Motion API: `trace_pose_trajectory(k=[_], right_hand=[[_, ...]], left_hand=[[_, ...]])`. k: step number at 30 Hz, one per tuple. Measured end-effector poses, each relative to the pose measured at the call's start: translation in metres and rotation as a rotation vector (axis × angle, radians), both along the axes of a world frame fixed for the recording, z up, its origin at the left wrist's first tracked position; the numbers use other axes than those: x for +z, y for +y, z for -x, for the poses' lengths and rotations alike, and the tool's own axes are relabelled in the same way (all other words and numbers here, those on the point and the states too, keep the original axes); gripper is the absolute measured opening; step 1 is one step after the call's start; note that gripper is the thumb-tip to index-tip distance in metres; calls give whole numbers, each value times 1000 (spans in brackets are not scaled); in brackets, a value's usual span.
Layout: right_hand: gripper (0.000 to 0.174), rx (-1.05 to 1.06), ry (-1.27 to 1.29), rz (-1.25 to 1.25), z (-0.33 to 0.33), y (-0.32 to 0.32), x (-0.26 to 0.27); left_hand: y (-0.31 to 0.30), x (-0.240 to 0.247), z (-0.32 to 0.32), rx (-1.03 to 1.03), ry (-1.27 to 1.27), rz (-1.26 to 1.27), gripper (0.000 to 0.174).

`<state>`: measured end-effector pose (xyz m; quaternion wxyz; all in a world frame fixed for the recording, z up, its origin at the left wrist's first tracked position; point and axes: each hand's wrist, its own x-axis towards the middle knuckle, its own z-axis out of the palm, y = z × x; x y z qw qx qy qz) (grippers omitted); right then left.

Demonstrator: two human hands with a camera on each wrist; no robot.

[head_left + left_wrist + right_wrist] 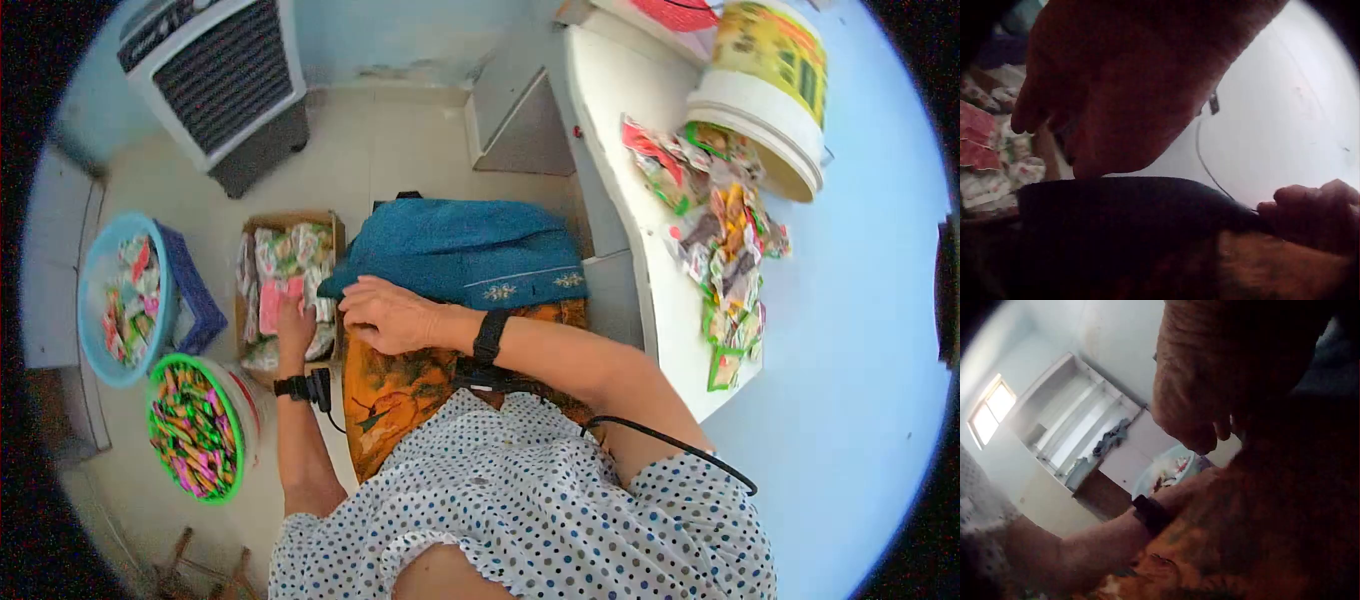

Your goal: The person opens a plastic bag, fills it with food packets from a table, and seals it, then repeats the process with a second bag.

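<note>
My left hand (294, 322) is down in an open cardboard box (338, 232), its fingers over a pink packet (270, 303) among several white and green packets. In the left wrist view the left hand (1110, 87) is dark, its bent fingertips beside the pink packet (977, 134). My right hand (385, 314) lies over my lap at the left end of a folded teal cloth (450, 240), fingers loosely bent. Those fingers hang down in the right wrist view, where the right hand (1200, 381) shows nothing clearly between them.
Left of the box stand a blue basin (88, 315) of packets and a green-rimmed bucket (238, 440) full of bright wrapped pieces. An air cooler (225, 85) is behind. On the white counter (680, 350) at right, packets (735, 250) spill from a tipped tub (765, 70).
</note>
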<state>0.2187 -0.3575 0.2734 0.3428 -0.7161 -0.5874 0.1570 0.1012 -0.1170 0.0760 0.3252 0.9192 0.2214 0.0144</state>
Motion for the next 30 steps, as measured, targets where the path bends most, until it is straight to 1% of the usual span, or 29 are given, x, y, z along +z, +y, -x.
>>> trace_pose_trajectory(k=[1, 2, 3, 5, 6, 9, 10, 12, 15, 16, 18, 19, 22, 23, 24, 25, 27, 28, 30], right_hand=[[14, 8, 68, 53, -7, -3, 20], [16, 16, 144, 109, -12, -8, 38], [15, -12, 145, -14, -18, -29, 45], [14, -85, 71, -195, -31, -45, 77], [20, -83, 72, -88, -38, -61, 106], [19, -179, -4, -186, -53, -104, 160], [19, -230, -1, -214, -59, -118, 171], [19, -350, 0, -267, -63, -154, 196], [21, -511, 127, -287, -71, -208, 222], [21, -551, 80, -269, -74, -226, 230], [23, -618, 2, -228, -84, -258, 240], [25, -684, -52, -203, -90, -272, 240], [33, -874, -257, -135, -129, -311, 220], [36, -933, -349, -109, -148, -322, 209], [39, -989, -441, -82, -165, -328, 199], [42, -1031, -505, -73, -180, -333, 192], [47, -1106, -627, -37, -201, -338, 184], [46, -1147, -636, 120, -207, -334, 188], [35, -1164, -789, 168, -220, -328, 184]], left_hand=[[-2, 13, -12, -41, -49, 20, 44], [-25, 84, -31, -28, 65, 42, 41], [-45, 109, -38, -46, 40, 5, 40], [-59, 138, -60, -102, -83, -5, 39], [-72, 155, -71, -157, -147, -59, 40], [-114, 200, -100, -289, -318, -121, 42], [-132, 225, -105, -375, -340, -16, 43], [-169, 257, -103, -513, -393, -56, 43], [-200, 278, -93, -718, -387, -72, 44], [-203, 281, -86, -782, -367, -71, 44], [-201, 286, -72, -801, -268, -84, 43], [-197, 288, -62, -803, -223, -94, 42], [-166, 281, -36, -781, -110, -123, 46], [-150, 271, -27, -737, -114, -93, 44], [-134, 267, -17, -715, -144, -143, 39], [-121, 271, -8, -645, -42, -76, 38], [-100, 286, 10, -491, 160, 81, 37], [-92, 301, 14, -436, 200, 58, 37], [-75, 341, 27, -319, 289, 20, 36]])
